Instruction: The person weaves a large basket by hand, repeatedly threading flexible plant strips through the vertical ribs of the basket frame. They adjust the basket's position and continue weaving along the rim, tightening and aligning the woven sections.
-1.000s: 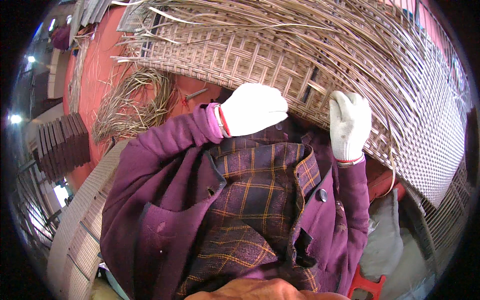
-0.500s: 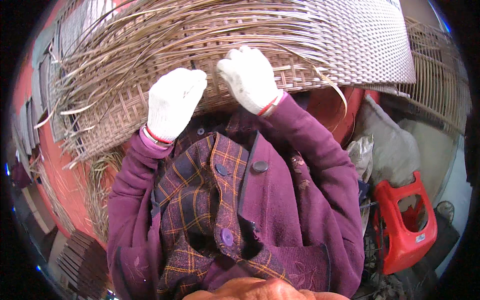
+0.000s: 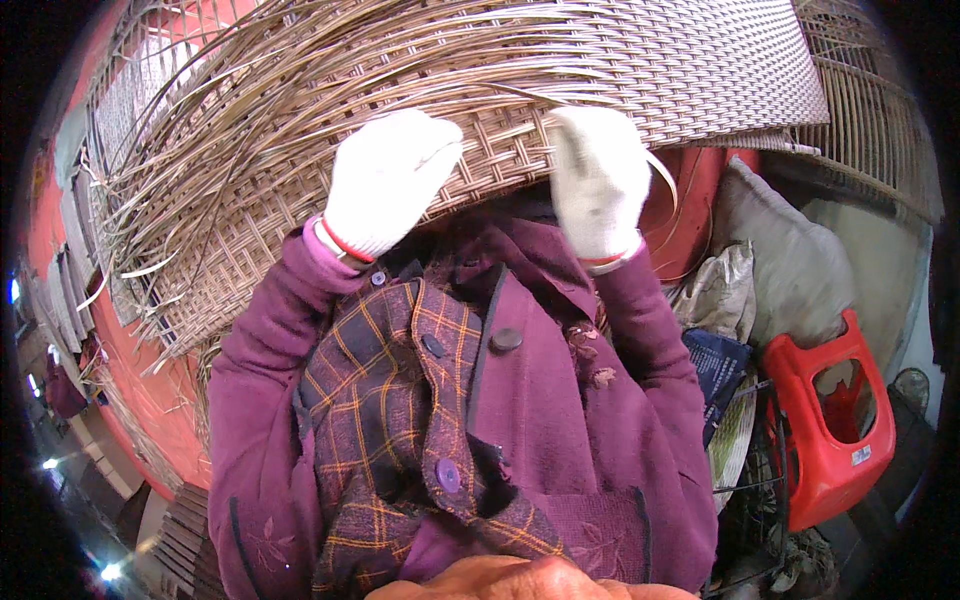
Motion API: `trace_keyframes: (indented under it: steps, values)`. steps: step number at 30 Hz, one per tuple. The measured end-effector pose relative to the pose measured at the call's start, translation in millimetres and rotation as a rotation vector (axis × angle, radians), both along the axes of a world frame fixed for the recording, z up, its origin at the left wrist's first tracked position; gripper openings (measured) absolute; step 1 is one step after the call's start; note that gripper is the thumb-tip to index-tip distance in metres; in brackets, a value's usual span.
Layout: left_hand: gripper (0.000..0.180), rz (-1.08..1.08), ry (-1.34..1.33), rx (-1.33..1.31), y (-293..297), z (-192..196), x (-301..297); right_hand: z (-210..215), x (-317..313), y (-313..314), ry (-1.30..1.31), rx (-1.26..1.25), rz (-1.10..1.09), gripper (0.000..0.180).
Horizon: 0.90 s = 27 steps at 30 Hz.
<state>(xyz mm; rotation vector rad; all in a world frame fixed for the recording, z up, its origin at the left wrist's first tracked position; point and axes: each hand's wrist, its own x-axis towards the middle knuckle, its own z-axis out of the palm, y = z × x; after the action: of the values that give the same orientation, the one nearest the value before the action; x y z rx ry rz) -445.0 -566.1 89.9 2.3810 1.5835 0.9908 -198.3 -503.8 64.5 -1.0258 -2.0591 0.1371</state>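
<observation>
A large woven panel point(image 3: 490, 165) of brown flat strands lies across in front of me, with many loose strands point(image 3: 250, 110) over its left and middle. My left hand point(image 3: 390, 180), in a white knitted glove, is closed at the panel's near edge; what its fingers pinch is hidden. My right hand point(image 3: 602, 185), gloved alike, is farther right with its fingers closed around a long strand point(image 3: 525, 94). That strand comes in from the left, and a pale curved end shows beyond the hand. The panel's right part is tightly woven, its left part more open.
A red plastic stool point(image 3: 790, 400) stands at the lower right beside a grey sack point(image 3: 780, 250) and a crumpled plastic bag point(image 3: 722, 290). Another slatted wicker frame point(image 3: 870, 120) is at the far right. Strand scraps lie on the red floor point(image 3: 150, 400) at left.
My right hand has moved right and is now at the curved strand that hung beside it. My left hand has shifted right along the edge. The view has turned slightly.
</observation>
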Motion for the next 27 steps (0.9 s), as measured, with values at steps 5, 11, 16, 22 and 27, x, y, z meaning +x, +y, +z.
trace_keyframes:
  steps: [5, 11, 16, 22, 27]
  values:
    - [0.017, -0.057, 0.15, -0.018, 28, -20, 25, -11, 42, 20, -0.124, -0.158, -0.125, 0.019]
    - [0.021, -0.035, 0.272, -0.155, 50, -31, 37, -17, 49, 36, -0.088, -0.218, 0.018, 0.015]
    - [0.019, -0.088, 0.231, -0.16, 61, -31, 40, -12, 59, 48, -0.044, -0.493, 0.063, 0.012]
    - [0.02, -0.1, 0.197, -0.164, 63, -35, 46, 1, 61, 65, -0.304, -0.633, 0.145, 0.015]
    - [0.022, -0.106, 0.158, -0.135, 69, -43, 45, 6, 66, 81, -0.341, -0.719, 0.253, 0.021]
